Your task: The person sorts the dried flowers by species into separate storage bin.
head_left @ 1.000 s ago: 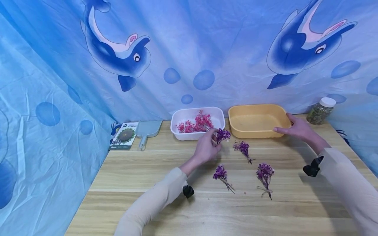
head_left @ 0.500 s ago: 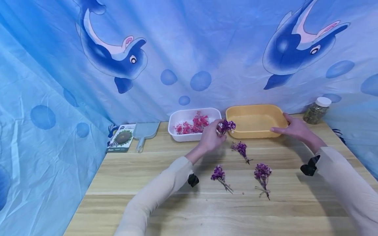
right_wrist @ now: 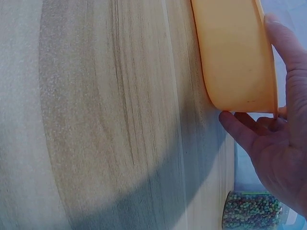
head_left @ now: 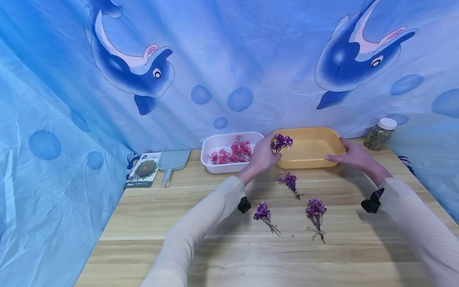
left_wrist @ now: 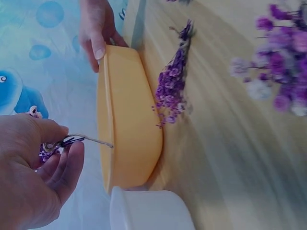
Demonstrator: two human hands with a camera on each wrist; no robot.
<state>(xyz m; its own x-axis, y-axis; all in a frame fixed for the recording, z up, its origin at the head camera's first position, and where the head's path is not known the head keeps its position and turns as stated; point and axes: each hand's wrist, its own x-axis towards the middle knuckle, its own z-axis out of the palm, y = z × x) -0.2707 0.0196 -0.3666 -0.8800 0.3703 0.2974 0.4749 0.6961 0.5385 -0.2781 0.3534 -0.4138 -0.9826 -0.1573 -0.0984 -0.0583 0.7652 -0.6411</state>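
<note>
My left hand pinches a small bunch of purple dried flowers by its tied stems, at the left end of the yellow plastic basin. A loose end of twine sticks out past the fingertips in the left wrist view. At the basin's right end, my right hand holds the corner, thumb on the front rim and fingers against the end wall. On the table lie three more tied purple bunches: one near the basin, one at front left and one at front right.
Left of the yellow basin stands a white basin with pink dried flowers inside. Further left lie a grey-blue dustpan and a sunflower-printed packet. A white-lidded jar of small pellets stands at the right, near the curtain.
My left hand has carried the purple bunch right and slightly up, from in front of the white basin to the yellow basin's left end. The right hand keeps its hold on the yellow basin.
</note>
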